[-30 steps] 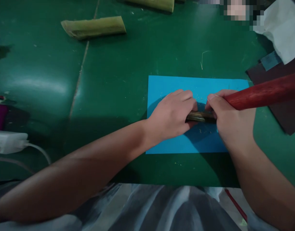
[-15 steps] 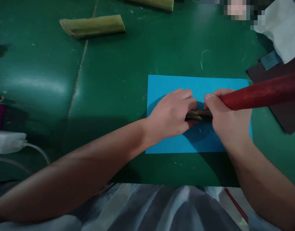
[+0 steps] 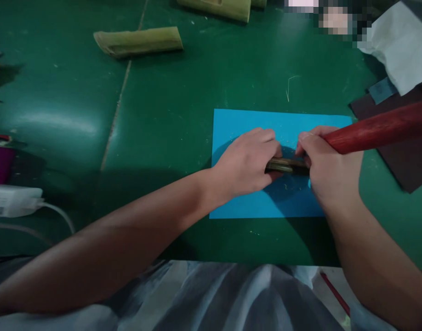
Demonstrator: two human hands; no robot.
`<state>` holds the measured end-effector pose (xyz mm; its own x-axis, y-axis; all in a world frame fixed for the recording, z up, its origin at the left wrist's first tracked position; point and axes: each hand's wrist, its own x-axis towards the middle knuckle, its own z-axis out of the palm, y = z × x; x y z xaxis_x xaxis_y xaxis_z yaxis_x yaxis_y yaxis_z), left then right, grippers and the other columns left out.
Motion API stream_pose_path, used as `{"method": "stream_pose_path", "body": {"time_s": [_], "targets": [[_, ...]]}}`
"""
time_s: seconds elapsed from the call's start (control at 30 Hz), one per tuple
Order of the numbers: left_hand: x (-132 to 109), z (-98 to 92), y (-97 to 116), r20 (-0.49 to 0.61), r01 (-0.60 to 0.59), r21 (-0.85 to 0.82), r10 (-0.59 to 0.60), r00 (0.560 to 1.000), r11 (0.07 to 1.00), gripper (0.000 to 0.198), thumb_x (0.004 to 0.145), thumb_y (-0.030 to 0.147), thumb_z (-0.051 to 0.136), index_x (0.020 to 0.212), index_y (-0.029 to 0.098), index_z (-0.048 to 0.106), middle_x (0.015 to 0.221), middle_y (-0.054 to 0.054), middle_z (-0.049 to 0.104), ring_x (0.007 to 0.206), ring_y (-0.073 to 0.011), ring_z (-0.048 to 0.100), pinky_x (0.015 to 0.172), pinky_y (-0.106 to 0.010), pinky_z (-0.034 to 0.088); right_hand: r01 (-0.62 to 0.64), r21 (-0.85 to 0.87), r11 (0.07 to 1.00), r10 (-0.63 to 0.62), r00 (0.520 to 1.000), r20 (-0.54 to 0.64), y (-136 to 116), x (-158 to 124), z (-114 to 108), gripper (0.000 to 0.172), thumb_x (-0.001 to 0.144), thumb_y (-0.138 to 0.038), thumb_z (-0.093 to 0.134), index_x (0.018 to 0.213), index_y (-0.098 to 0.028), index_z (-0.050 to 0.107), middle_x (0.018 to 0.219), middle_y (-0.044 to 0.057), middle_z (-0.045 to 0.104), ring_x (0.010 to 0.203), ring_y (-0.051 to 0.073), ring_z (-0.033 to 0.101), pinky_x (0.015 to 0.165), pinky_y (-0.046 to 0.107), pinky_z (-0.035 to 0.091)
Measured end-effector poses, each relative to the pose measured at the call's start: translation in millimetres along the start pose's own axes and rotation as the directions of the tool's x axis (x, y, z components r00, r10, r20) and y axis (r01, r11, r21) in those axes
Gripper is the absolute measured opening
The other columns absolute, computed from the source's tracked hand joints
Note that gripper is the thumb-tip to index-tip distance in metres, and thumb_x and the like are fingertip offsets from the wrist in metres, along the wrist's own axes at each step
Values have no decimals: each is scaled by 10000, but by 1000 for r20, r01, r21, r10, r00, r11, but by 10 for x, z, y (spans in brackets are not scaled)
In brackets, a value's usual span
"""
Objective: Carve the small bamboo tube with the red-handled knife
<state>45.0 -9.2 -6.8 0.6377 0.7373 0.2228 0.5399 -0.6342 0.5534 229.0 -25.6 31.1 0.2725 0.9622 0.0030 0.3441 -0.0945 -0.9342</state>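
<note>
My left hand [image 3: 248, 158] is closed around a narrow brownish piece of bamboo [image 3: 283, 165], pressing it over a blue sheet [image 3: 231, 120]. The bamboo's near part is covered by my palm and fingers. To its right, my right hand [image 3: 331, 163] grips a tool with a thick red wooden handle [image 3: 379, 128], which slants up past the right edge of the view. The tool's working end is hidden under my right hand, beside the bamboo. Fine pale shavings lie on the blue sheet around both hands.
Bamboo pieces [image 3: 145, 41] lie at the back of the green table [image 3: 169, 105]. A white charger [image 3: 16, 201] with its cable and a purple object [image 3: 1, 162] sit at left. Dark sheets [image 3: 404, 168] and crumpled white paper [image 3: 399, 46] are at right. Part of another person shows, blurred, at the top.
My right hand and the red-handled tool have slid slightly right along the bamboo, uncovering a little more of it. My left hand has stayed put. The view has shifted slightly.
</note>
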Motion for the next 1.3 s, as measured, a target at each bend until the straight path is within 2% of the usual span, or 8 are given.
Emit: {"method": "stream_pose_path", "body": {"time_s": [0.2,0.43,0.6,0.8,1.03,1.17,1.3], "targets": [[-14,-1,16,-11,-8,34,9,1000,999,91,993,275,765,1047,209,734,976,-74,727,953,-276,689,808,-424,508,23,35,999,-25,999,42,-10,-20,-26,281,825,-250,743,581,-296,613,573,-33,487,603,193,551,620,374,473],[-32,10,17,-21,-32,50,33,999,998,109,1008,279,755,1069,192,731,956,-65,711,945,-269,684,808,-415,480,11,-20,1000,-9,999,54,9,-18,-41,265,853,-295,751,611,-298,643,591,-29,519,615,199,568,630,372,480],[-43,21,27,-16,-22,68,23,1000,997,106,1028,281,744,1071,184,737,951,-65,704,939,-268,682,801,-419,464,16,18,1000,-17,998,68,4,-33,-49,269,873,-315,753,632,-280,639,609,-29,520,631,190,575,640,360,486],[-71,1,35,-46,-62,36,64,997,997,200,1010,360,763,1084,175,746,969,-70,717,938,-270,679,805,-426,472,26,-11,1000,-25,997,68,11,-52,-52,277,866,-389,737,643,-270,623,621,-41,513,621,163,550,636,346,490],[-81,-13,42,-50,-81,31,82,995,996,107,987,254,727,1059,176,744,922,-60,707,913,-253,673,813,-409,494,28,-44,999,-23,993,117,-12,-61,-86,255,866,-361,704,642,-294,602,629,-28,487,612,179,549,624,365,507],[-80,3,38,-58,-74,7,74,996,997,89,1003,260,720,1047,183,733,916,-59,708,921,-254,678,823,-414,509,69,-57,996,-61,990,127,7,-59,-80,265,861,-331,696,622,-300,586,641,-14,546,622,185,573,629,367,520],[-63,-2,15,-53,-89,-17,88,995,996,103,1037,275,720,973,194,710,925,-62,703,906,-239,670,827,-409,515,166,-51,985,-161,982,98,78,-82,-47,254,865,-320,721,651,-311,584,643,-17,592,632,202,610,681,387,561]]}}
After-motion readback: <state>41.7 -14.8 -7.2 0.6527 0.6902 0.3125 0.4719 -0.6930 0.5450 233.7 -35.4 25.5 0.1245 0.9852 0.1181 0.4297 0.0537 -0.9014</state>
